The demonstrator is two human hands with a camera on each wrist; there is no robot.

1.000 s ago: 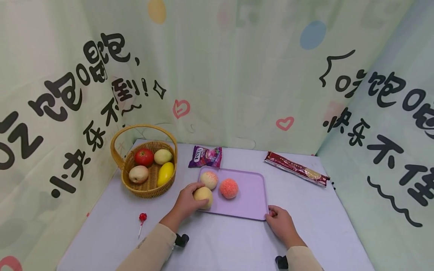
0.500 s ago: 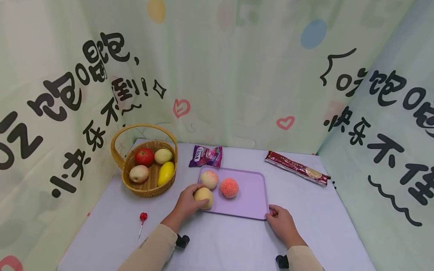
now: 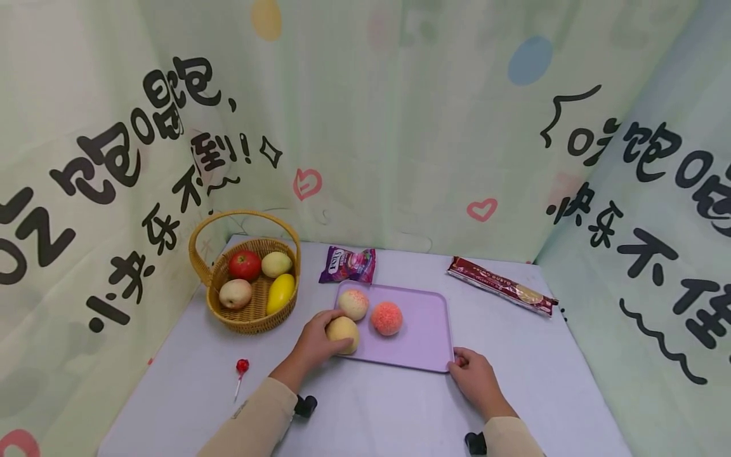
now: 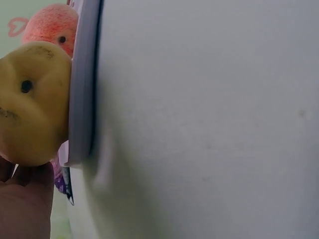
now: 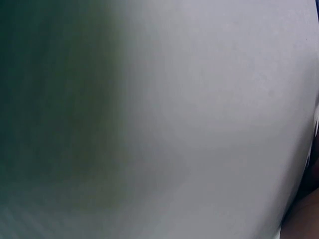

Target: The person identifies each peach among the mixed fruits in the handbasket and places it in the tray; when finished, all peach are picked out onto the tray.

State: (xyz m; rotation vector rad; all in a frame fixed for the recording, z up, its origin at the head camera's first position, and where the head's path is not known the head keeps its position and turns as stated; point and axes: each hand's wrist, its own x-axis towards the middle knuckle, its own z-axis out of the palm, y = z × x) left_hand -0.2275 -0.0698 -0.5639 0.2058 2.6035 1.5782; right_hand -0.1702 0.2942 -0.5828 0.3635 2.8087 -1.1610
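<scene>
My left hand point(image 3: 316, 343) grips a pale yellow round fruit point(image 3: 344, 334) at the front left corner of the lilac tray point(image 3: 419, 330). In the left wrist view, the yellow fruit point(image 4: 35, 104) shows a dark dot and rests against the tray's rim point(image 4: 83, 84). A cream fruit with pink speckles point(image 3: 353, 304) and a coral-pink peach point(image 3: 387, 318) lie on the tray's left half. At the front right corner, my right hand point(image 3: 475, 379) pinches the tray edge with curled fingers. The right wrist view shows mostly tabletop, with a sliver of hand at its right edge.
A wicker basket point(image 3: 254, 325) at the left holds a tomato point(image 3: 244, 265) and other fruits. A purple snack bag point(image 3: 347, 264) lies behind the tray, a long maroon packet point(image 3: 502, 287) back right, a red lollipop point(image 3: 242, 366) front left. Printed curtains surround the table.
</scene>
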